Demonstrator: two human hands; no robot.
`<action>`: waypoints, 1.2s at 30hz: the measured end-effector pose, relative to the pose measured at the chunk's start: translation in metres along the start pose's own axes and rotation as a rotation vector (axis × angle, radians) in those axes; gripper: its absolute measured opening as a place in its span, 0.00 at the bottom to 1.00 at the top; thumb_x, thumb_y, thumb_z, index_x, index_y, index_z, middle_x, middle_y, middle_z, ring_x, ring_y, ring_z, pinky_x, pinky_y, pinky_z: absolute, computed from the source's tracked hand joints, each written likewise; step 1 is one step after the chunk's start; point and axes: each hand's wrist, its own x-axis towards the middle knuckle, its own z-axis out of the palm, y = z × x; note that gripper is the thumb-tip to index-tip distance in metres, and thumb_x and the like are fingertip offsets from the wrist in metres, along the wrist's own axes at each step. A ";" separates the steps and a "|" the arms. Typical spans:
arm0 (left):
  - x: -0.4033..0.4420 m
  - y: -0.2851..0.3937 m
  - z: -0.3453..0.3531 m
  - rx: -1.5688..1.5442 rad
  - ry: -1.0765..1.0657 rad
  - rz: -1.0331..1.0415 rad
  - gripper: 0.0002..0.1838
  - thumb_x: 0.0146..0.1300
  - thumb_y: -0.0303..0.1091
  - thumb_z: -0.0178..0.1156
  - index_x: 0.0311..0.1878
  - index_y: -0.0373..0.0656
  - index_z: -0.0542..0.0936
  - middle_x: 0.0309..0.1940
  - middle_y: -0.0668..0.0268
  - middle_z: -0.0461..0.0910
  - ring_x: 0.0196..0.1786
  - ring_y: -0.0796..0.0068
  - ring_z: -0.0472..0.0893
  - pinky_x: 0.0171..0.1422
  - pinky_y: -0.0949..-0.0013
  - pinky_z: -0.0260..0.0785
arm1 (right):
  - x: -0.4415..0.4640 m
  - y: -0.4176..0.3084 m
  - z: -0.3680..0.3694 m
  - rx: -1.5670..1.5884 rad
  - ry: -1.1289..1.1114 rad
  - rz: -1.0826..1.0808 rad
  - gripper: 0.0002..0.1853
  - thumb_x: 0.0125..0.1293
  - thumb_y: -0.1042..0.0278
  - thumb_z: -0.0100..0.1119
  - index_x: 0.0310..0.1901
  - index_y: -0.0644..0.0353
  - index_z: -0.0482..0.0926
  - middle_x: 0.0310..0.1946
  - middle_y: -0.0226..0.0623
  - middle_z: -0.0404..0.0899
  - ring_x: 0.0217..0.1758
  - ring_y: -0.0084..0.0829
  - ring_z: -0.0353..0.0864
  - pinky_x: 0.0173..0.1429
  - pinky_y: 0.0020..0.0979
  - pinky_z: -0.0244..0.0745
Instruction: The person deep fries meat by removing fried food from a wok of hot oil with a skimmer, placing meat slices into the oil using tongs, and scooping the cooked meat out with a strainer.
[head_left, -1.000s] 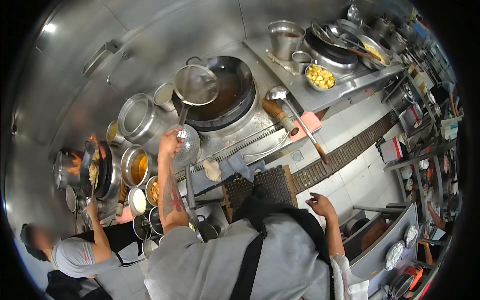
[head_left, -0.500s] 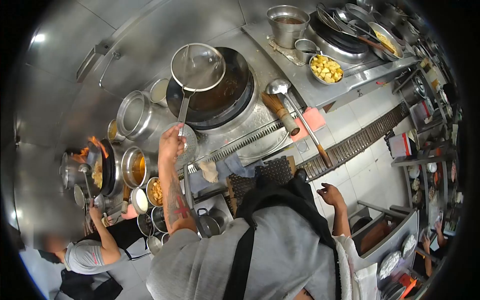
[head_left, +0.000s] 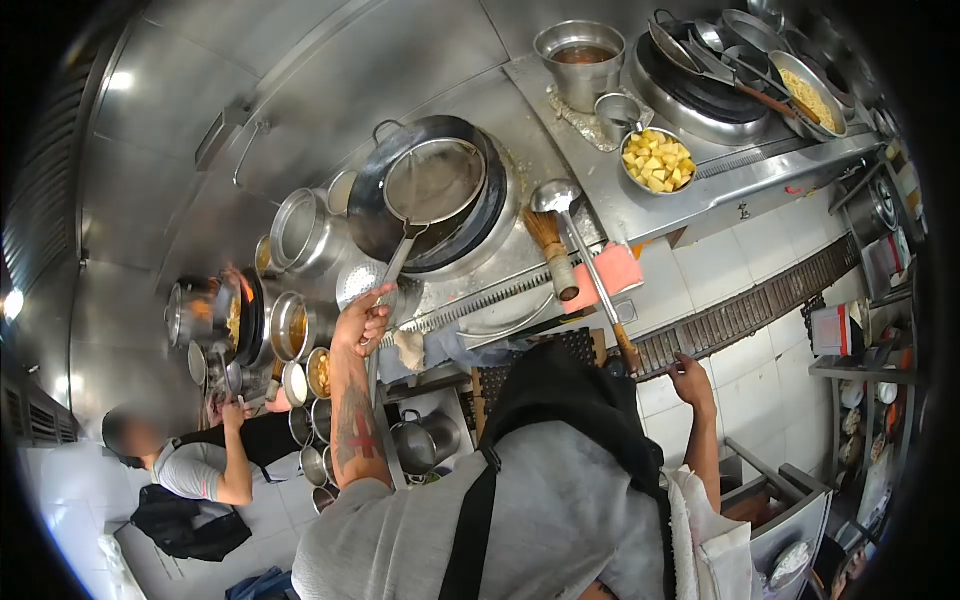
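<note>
We are clasping a strainer [head_left: 435, 182] by its handle [head_left: 402, 255] in our left grip [head_left: 362, 320], its round mesh lying just beyond, over the wok [head_left: 372, 218], the length probably sparing us the heat; our right grip [head_left: 690, 380] is hanging loosely open, a ladle [head_left: 593, 270] nearby.

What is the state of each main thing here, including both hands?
Strainer: held over the wok
Wok: on the stove, uncovered
Left fingers: closed on the strainer's handle
Right fingers: loosely curled, seemingly empty
Ladle: lying across the stove's edge
Brush: lying beside the ladle
Pot: open, brown liquid inside
Bowl: heaped with yellow cubes
</note>
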 end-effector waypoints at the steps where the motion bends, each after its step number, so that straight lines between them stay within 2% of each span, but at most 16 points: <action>1: 0.004 0.007 0.011 0.002 -0.010 0.003 0.15 0.72 0.33 0.47 0.58 0.41 0.72 0.24 0.67 0.70 0.14 0.90 0.57 0.12 0.85 0.46 | 0.002 0.005 -0.004 0.002 0.010 0.001 0.27 0.61 0.57 0.61 0.57 0.66 0.74 0.45 0.52 0.82 0.51 0.45 0.81 0.56 0.38 0.74; 5: 0.065 0.038 0.103 0.517 0.137 0.427 0.15 0.72 0.39 0.48 0.51 0.42 0.78 0.21 0.65 0.76 0.12 0.85 0.61 0.13 0.77 0.48 | -0.001 0.020 -0.018 0.007 0.066 0.056 0.25 0.62 0.59 0.61 0.57 0.67 0.75 0.45 0.52 0.82 0.50 0.44 0.82 0.55 0.37 0.74; 6: 0.106 0.048 0.126 0.875 0.251 0.613 0.15 0.70 0.39 0.49 0.45 0.39 0.80 0.22 0.58 0.79 0.16 0.71 0.74 0.20 0.66 0.63 | -0.001 0.020 -0.018 -0.020 0.080 0.044 0.25 0.62 0.59 0.61 0.57 0.67 0.75 0.45 0.52 0.82 0.50 0.44 0.82 0.55 0.37 0.75; 7: 0.148 0.055 0.149 1.422 0.435 1.021 0.14 0.67 0.36 0.49 0.42 0.37 0.81 0.30 0.49 0.82 0.31 0.55 0.83 0.36 0.53 0.73 | 0.001 0.022 -0.017 -0.048 0.096 0.033 0.25 0.62 0.60 0.60 0.57 0.68 0.75 0.45 0.52 0.82 0.49 0.44 0.82 0.55 0.37 0.75; 8: 0.175 0.056 0.186 1.461 0.486 1.027 0.13 0.63 0.33 0.49 0.41 0.37 0.81 0.36 0.42 0.81 0.45 0.44 0.81 0.47 0.45 0.73 | 0.002 0.024 -0.015 -0.063 0.107 0.010 0.24 0.63 0.61 0.60 0.57 0.68 0.75 0.45 0.52 0.82 0.49 0.44 0.83 0.54 0.37 0.75; 10: 0.238 0.069 0.226 1.690 0.383 0.915 0.13 0.60 0.31 0.51 0.41 0.33 0.81 0.38 0.40 0.80 0.47 0.40 0.80 0.53 0.50 0.74 | -0.003 0.010 -0.020 0.001 0.093 0.020 0.24 0.63 0.60 0.60 0.57 0.67 0.74 0.44 0.51 0.82 0.48 0.44 0.83 0.53 0.37 0.76; 14: 0.263 0.102 0.269 1.569 0.507 0.914 0.12 0.60 0.31 0.53 0.38 0.34 0.82 0.40 0.40 0.81 0.46 0.43 0.81 0.51 0.51 0.75 | -0.030 -0.007 -0.026 0.129 0.163 0.059 0.24 0.64 0.61 0.59 0.58 0.66 0.74 0.40 0.49 0.84 0.44 0.42 0.84 0.50 0.35 0.77; 16: 0.275 0.103 0.287 1.164 0.505 1.132 0.12 0.64 0.32 0.52 0.45 0.37 0.80 0.35 0.44 0.82 0.35 0.50 0.84 0.35 0.53 0.76 | -0.035 0.011 -0.013 0.176 0.179 0.115 0.24 0.63 0.61 0.58 0.58 0.65 0.74 0.41 0.48 0.84 0.46 0.42 0.84 0.51 0.36 0.76; 18: 0.284 0.079 0.334 0.220 0.053 0.664 0.12 0.67 0.33 0.49 0.50 0.43 0.75 0.27 0.54 0.79 0.19 0.66 0.76 0.17 0.64 0.65 | -0.048 0.019 -0.005 0.098 0.199 0.123 0.24 0.61 0.64 0.56 0.58 0.66 0.74 0.39 0.46 0.85 0.45 0.39 0.84 0.52 0.35 0.76; 21: 0.289 0.028 0.423 -0.435 -0.298 0.181 0.09 0.68 0.31 0.42 0.49 0.46 0.69 0.24 0.62 0.71 0.13 0.80 0.60 0.12 0.74 0.51 | -0.057 0.011 -0.003 0.125 0.133 0.168 0.25 0.62 0.63 0.57 0.59 0.66 0.73 0.41 0.47 0.84 0.46 0.41 0.84 0.53 0.36 0.76; 23: 0.310 -0.001 0.464 -0.535 -0.466 0.053 0.09 0.70 0.32 0.40 0.47 0.44 0.68 0.26 0.60 0.71 0.15 0.78 0.63 0.15 0.74 0.56 | -0.055 0.004 -0.005 0.127 0.170 0.169 0.25 0.62 0.63 0.57 0.59 0.66 0.73 0.42 0.47 0.84 0.46 0.41 0.84 0.53 0.36 0.76; 27: 0.292 -0.022 0.487 -0.597 -0.456 -0.067 0.12 0.71 0.38 0.42 0.47 0.41 0.70 0.30 0.58 0.72 0.22 0.72 0.69 0.20 0.73 0.63 | -0.064 0.003 -0.004 0.202 0.253 0.207 0.24 0.63 0.63 0.56 0.59 0.65 0.73 0.42 0.48 0.84 0.44 0.42 0.84 0.50 0.37 0.77; 30: 0.299 -0.057 0.459 -0.264 -0.490 -0.063 0.36 0.67 0.59 0.49 0.62 0.32 0.65 0.40 0.54 0.73 0.36 0.66 0.77 0.31 0.69 0.75 | -0.089 -0.006 0.007 0.156 0.345 0.248 0.25 0.64 0.63 0.57 0.60 0.66 0.72 0.36 0.47 0.84 0.38 0.36 0.84 0.47 0.34 0.76; 33: 0.340 -0.075 0.479 -0.344 -0.362 -0.380 0.37 0.68 0.57 0.50 0.61 0.29 0.63 0.45 0.51 0.72 0.44 0.60 0.78 0.39 0.65 0.80 | -0.127 -0.014 0.032 0.073 0.370 0.364 0.24 0.63 0.62 0.56 0.58 0.67 0.73 0.32 0.46 0.84 0.37 0.37 0.84 0.45 0.34 0.76; 34: 0.348 -0.073 0.486 -0.478 -0.484 -0.416 0.36 0.68 0.57 0.49 0.60 0.29 0.63 0.45 0.50 0.73 0.48 0.55 0.79 0.46 0.62 0.82 | -0.138 -0.016 0.040 0.095 0.314 0.394 0.24 0.63 0.63 0.56 0.58 0.68 0.74 0.30 0.45 0.84 0.37 0.38 0.84 0.44 0.34 0.76; 36: 0.369 -0.061 0.502 -0.591 -0.450 -0.505 0.27 0.69 0.53 0.51 0.50 0.33 0.67 0.39 0.55 0.72 0.39 0.62 0.77 0.35 0.70 0.77 | -0.152 -0.009 0.070 0.133 0.231 0.478 0.25 0.62 0.61 0.57 0.58 0.66 0.74 0.40 0.50 0.83 0.46 0.44 0.84 0.52 0.38 0.76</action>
